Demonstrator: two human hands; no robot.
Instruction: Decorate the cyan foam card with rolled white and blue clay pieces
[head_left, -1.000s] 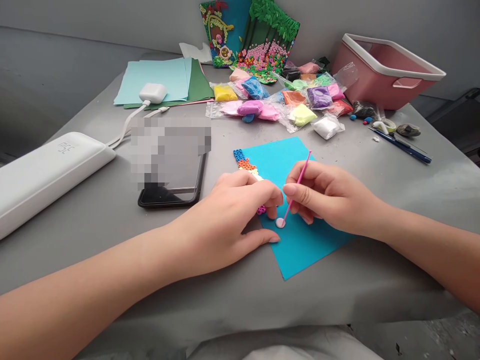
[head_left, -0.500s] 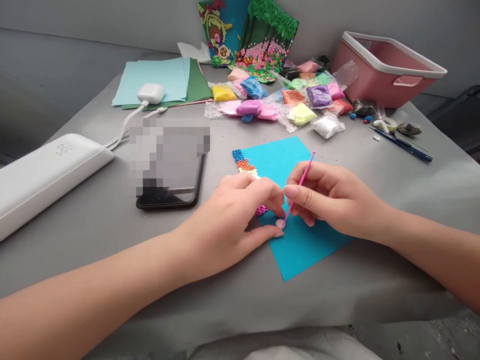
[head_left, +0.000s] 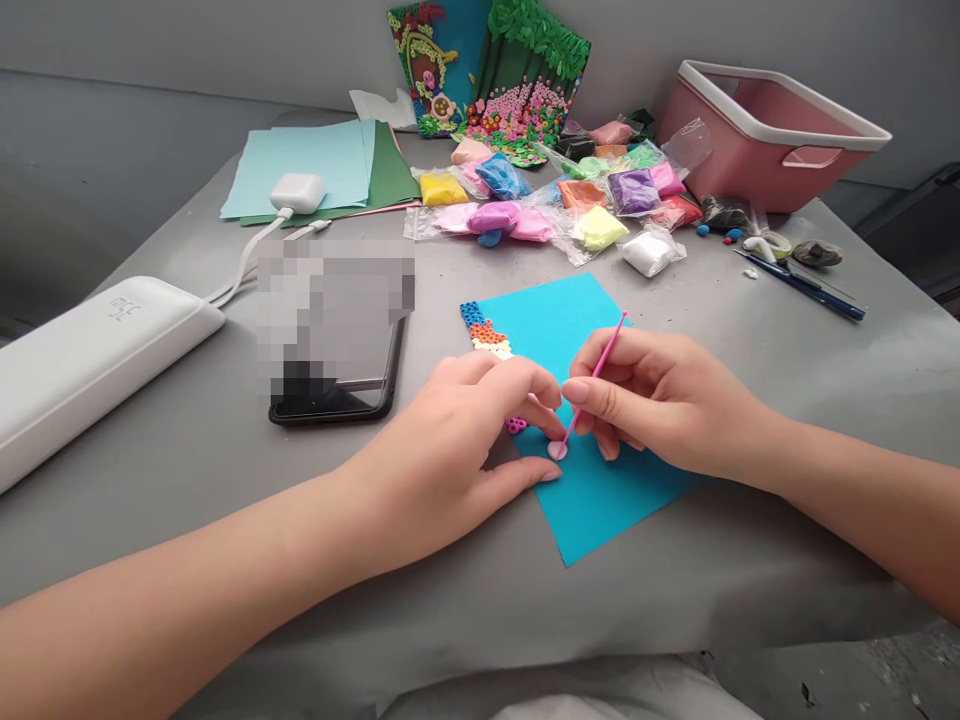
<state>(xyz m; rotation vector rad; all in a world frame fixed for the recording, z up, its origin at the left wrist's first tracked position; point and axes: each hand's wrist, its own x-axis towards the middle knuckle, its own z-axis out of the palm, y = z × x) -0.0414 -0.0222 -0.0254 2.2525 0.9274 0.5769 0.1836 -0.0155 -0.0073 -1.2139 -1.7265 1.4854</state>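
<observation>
1. A white case lies along the left edge of the counter, its cable running back to a small charger box resting on sheets of paper, all well apart from the work.

2. A phone lies face up just left of the hands, its upper part blurred out.

3. The left hand rests on the near left edge of the blue card, thumb flat along the edge and fingers curled; this looks like a way to keep the card from sliding. It grips nothing. A strip of coloured clay rings runs down the card's left side and vanishes under this hand.

4. A small pale clay disc sits on the card between the two hands, touching the left index fingertip.

5. The right hand pinches a thin pink tool like a pen, tip down on the disc, seemingly for fine control.

6. Behind, bagged clay in many colours lies within reach, a finished clay picture leans on the wall, and a pink tub and a blue pen stand to the right.

7. Compared with a second ago, the left index finger has closed onto the disc, and the tool has tilted slightly; the disc has barely moved.
</observation>
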